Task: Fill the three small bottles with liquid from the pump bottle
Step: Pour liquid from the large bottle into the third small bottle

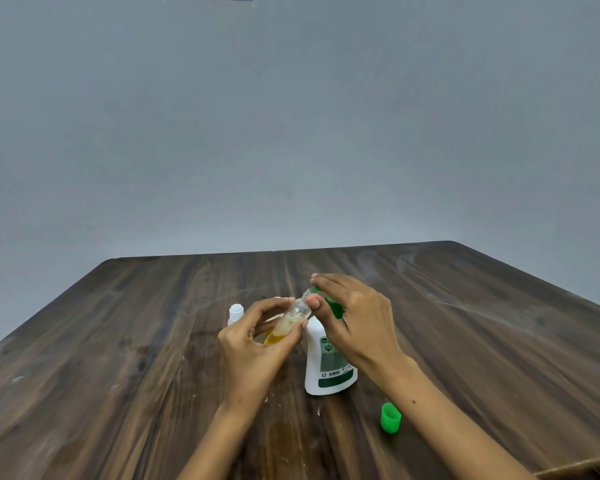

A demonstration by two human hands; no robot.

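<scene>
A white pump bottle (329,362) with a green label stands on the dark wooden table (153,341). My right hand (357,317) rests on its green pump head (335,308), fingers curled over the top. My left hand (253,344) holds a small clear bottle (288,323), tilted with its mouth at the pump's nozzle; amber liquid fills its lower part. Behind my left hand stands another small bottle (235,314) with a white cap, mostly hidden.
A loose green cap (390,418) stands on the table at the near right of the pump bottle. A wet amber smear (281,441) marks the wood between my forearms. A grey wall rises behind the table's far edge.
</scene>
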